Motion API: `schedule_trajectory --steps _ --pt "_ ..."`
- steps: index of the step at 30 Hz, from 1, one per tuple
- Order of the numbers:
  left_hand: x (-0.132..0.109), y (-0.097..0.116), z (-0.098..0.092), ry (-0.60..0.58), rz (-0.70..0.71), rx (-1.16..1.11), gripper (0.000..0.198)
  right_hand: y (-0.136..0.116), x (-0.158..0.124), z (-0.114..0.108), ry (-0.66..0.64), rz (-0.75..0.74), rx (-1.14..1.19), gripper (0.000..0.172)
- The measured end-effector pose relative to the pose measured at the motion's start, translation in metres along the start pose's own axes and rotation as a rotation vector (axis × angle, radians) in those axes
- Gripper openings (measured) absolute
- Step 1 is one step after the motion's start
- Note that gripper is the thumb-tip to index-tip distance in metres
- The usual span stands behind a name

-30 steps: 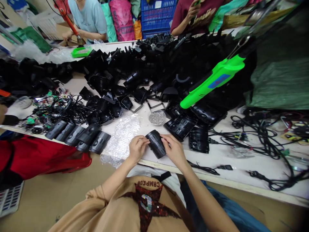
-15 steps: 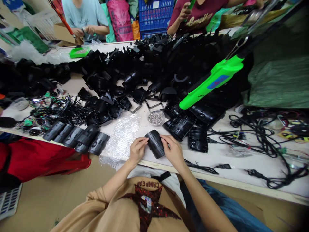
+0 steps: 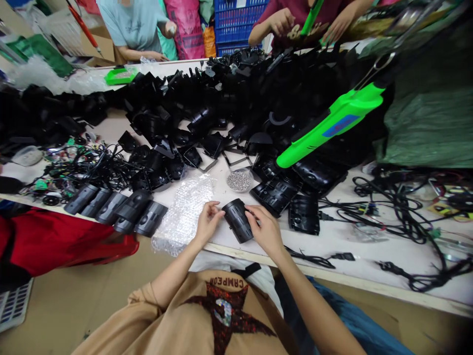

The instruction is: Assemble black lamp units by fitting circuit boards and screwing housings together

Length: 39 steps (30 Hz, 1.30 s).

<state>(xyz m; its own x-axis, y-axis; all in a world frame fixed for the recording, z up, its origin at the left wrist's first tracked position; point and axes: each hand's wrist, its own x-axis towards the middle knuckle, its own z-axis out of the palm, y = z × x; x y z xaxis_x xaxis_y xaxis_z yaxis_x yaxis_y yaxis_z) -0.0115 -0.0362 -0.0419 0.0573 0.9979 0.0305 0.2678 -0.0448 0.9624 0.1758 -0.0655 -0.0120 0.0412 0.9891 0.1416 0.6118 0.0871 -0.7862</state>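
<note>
- Right hand (image 3: 266, 231): curled narrow, holding the black plastic housing (image 3: 238, 221) on the white workbench (image 3: 332, 241), near edge.
- Left hand (image 3: 209, 223): narrow, at the housing's left side; contact cannot be determined.
- Step (judged): checking the housing beside the bubble wrap (image 3: 183, 214). Next move calls for a two-hand grip.

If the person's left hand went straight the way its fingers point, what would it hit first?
Probably the black plastic housing right at the fingertips of the left hand; depth is unclear. Past it lies a round dish of small metal pieces.
</note>
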Motion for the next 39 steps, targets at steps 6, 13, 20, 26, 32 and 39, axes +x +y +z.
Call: schedule_trajectory --steps 6,13,20,26,32,39 --pt "0.058 0.022 -0.01 -0.086 0.307 0.415 0.022 -0.006 0.051 -0.013 0.036 -0.107 -0.199 0.029" --pt "0.136 0.053 0.032 -0.416 0.398 1.122 0.016 -0.007 0.13 0.015 -0.215 -0.062 -0.572 0.018" --pt "0.135 0.048 0.04 -0.408 0.394 1.199 0.019 0.004 0.124 0.015 -0.187 -0.031 -0.489 0.015" --pt "0.134 0.049 0.04 -0.414 0.415 1.236 0.022 0.002 0.118 0.005 -0.104 0.036 -0.287 0.014" --pt "0.14 0.048 0.043 -0.442 0.405 1.225 0.018 0.012 0.079 -0.016 -0.118 0.043 0.024 0.012" --pt "0.138 0.046 0.044 -0.425 0.399 1.153 0.023 0.029 0.005 -0.03 0.023 0.283 0.538 0.023"
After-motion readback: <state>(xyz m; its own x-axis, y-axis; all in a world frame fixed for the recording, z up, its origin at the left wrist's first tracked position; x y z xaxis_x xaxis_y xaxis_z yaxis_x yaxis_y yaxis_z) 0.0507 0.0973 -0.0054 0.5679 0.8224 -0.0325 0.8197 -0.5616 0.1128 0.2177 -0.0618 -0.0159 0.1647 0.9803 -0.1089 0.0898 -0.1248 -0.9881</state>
